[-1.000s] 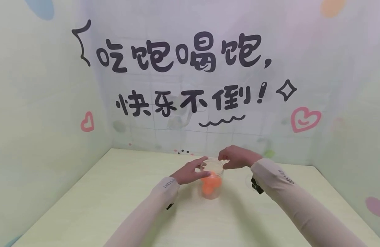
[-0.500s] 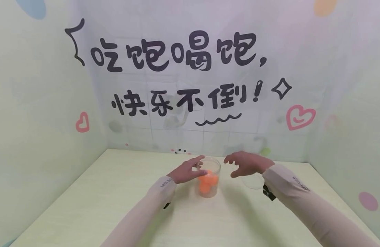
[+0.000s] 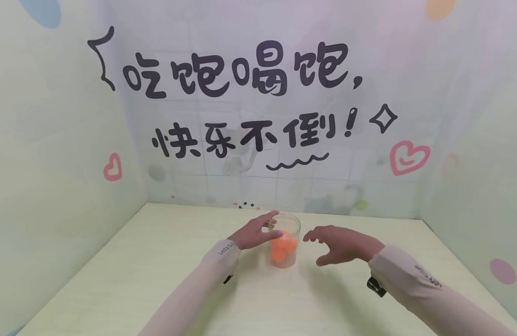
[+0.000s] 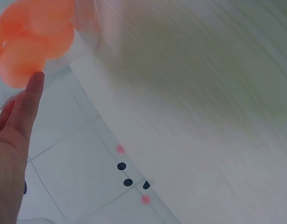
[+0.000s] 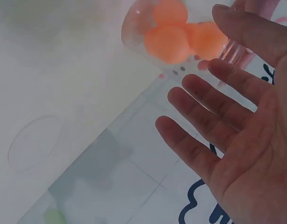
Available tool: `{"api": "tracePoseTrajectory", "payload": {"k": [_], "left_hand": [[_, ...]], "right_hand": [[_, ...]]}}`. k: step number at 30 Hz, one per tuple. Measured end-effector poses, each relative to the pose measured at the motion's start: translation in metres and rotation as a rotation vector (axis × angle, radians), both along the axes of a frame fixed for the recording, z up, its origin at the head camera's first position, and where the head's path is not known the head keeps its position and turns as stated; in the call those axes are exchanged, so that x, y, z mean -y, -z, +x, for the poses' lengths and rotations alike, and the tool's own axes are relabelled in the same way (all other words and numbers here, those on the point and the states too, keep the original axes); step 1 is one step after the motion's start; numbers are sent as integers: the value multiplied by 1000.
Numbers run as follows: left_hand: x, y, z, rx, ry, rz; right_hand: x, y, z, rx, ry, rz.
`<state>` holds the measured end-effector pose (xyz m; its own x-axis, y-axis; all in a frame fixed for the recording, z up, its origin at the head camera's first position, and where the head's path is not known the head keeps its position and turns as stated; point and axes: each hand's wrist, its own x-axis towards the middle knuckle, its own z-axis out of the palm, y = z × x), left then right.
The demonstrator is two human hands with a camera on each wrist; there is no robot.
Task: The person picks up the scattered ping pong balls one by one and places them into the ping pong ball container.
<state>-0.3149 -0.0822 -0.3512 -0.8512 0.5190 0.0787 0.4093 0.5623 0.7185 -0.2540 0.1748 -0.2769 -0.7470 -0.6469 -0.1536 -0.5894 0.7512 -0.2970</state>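
A clear round jar [image 3: 285, 261] stands upright on the table with its top uncovered. Several orange balls [image 3: 283, 245] lie inside it. My left hand [image 3: 251, 233] holds the jar from the left near its rim, thumb on the near side and fingers around the far side. In the left wrist view, a finger of the left hand [image 4: 15, 130] lies along the jar beside the balls. To the right of the jar, my right hand [image 3: 344, 245] hovers apart from it, fingers spread and holding nothing. The right wrist view shows its bare palm.
A thin, clear round disc, like a lid [image 5: 10, 154], lies flat on the table right of the jar; the right hand hides it in the head view. Printed walls enclose the pale wooden table [image 3: 128, 270] at the back and both sides.
My right hand has moved from beside the jar's rim to the right and down, its fingers uncurling. The left hand stays at the jar. The view has shifted slightly.
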Motion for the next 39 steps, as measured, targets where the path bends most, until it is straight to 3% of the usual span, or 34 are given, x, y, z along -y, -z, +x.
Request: {"api": "tracePoseTrajectory", "payload": {"k": [7,17,24,27,28,31,34,35,37,39], "left_hand": [[1,0,0,1,6,-1],[0,0,-1,-3,3,8],[-1,-2,1,11,-6,5],[0,-2,2,24,1,6],[0,-2,3,27,2,5],[0,-1,2,21,1,1],[0,-2,2,14,-5,4],[0,-2,2,15,-6,6],[0,-3,2,13,-1,9],[0,-2,2,15,2,8]], "right_hand": [[8,16,32,15,-119,4],[9,29,62,82,-224,-56],[9,36,88,-40,-484,-94],[8,36,99,62,-534,-212],[8,36,105,140,-520,-262],[13,38,115,180,-501,-259],[19,47,128,222,-281,-180],[20,52,129,210,-255,-169],[19,62,135,323,-122,-265],[17,69,137,378,-112,-358]]}}
